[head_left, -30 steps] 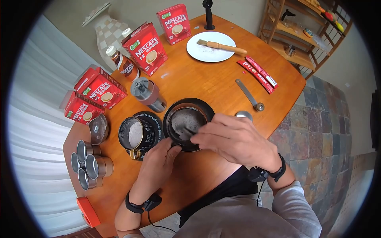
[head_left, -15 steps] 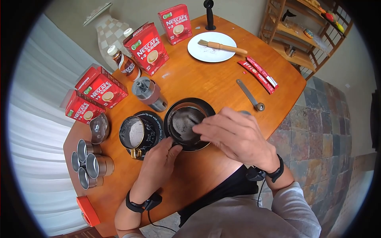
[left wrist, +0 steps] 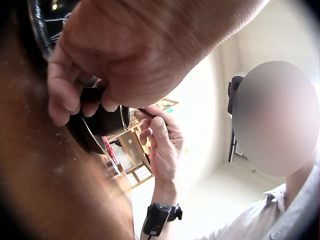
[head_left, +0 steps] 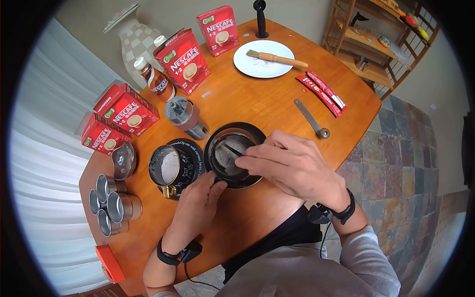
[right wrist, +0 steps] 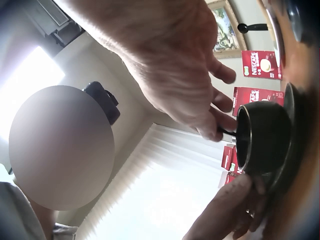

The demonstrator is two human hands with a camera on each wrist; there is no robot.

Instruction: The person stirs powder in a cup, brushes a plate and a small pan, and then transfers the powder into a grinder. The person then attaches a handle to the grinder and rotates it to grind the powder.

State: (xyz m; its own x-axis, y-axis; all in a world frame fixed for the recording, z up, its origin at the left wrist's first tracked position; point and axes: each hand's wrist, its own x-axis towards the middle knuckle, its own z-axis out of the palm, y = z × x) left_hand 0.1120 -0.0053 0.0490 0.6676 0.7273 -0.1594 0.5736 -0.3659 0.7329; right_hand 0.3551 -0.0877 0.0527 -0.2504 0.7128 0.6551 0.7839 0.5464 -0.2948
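A black cup (right wrist: pixel 270 135) stands on a dark saucer (head_left: pixel 259 131), with a greyish, foamy-looking liquid (head_left: pixel 227 161) inside. My left hand (head_left: pixel 198 195) pinches the cup's handle (left wrist: pixel 93 94) at the near left side. Over the right rim, my right hand (head_left: pixel 297 171) pinches a thin black spoon (head_left: pixel 230 149) that slants down into the liquid; its lower end is hidden there. Left of this cup, a second dark cup (head_left: pixel 154 166) with a gold handle (head_left: pixel 169 191) holds pale contents and stands on a black printed saucer (head_left: pixel 190 166).
Behind the cups stand a metal-and-pink grinder-like cylinder (head_left: pixel 185 117), a bottle (head_left: pixel 157 85) and red Nescafé boxes (head_left: pixel 185 62). Metal cups (head_left: pixel 116 207) and a glass bowl (head_left: pixel 123 161) are left. A plate (head_left: pixel 245 64) with a brush (head_left: pixel 274 58), sachets (head_left: pixel 322 94) and a measuring spoon (head_left: pixel 310 118) lie right.
The spoon has swung round inside the cup, its shaft now slanting to the far left. My right hand shifted slightly with it. My left hand keeps its hold on the handle.
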